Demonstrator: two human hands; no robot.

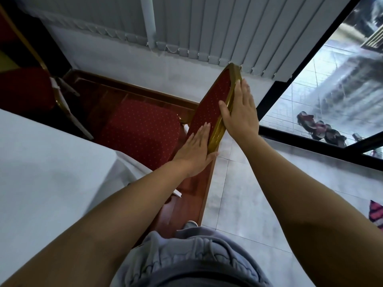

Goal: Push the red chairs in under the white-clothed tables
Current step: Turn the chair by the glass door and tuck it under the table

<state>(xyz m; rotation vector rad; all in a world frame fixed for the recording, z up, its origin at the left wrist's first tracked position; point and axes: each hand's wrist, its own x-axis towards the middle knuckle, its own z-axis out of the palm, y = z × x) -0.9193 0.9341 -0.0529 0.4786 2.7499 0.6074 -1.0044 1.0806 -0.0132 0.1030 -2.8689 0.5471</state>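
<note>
The left of the view is filled by a white-clothed table (41, 172), its cloth hanging over the near corner. Beyond it a raised wooden platform (186, 195) is seen, edged by pale floor tiles (238, 183). A red chair (143, 129) with a gold frame is set on the platform just beside the table corner, its dotted seat partly tucked against the hanging cloth, its backrest turned toward the tiles. A second red chair (24, 88) is seen further along the table, at the left edge. Grey vertical blinds (207, 27) are hung along the far wall, and a black-framed glass door (331, 90) is seen at the right, with several sandals (323, 129) lying outside it.

The backrest is held between both hands. The left hand (194, 150) is laid flat on the padded front face, fingers straight and together, thumb hooked under the gold rim. The right hand (240, 112) is pressed on the rear of the top rail, fingers extended, thumb wrapped over onto the red fabric.

No containers are seen.
</note>
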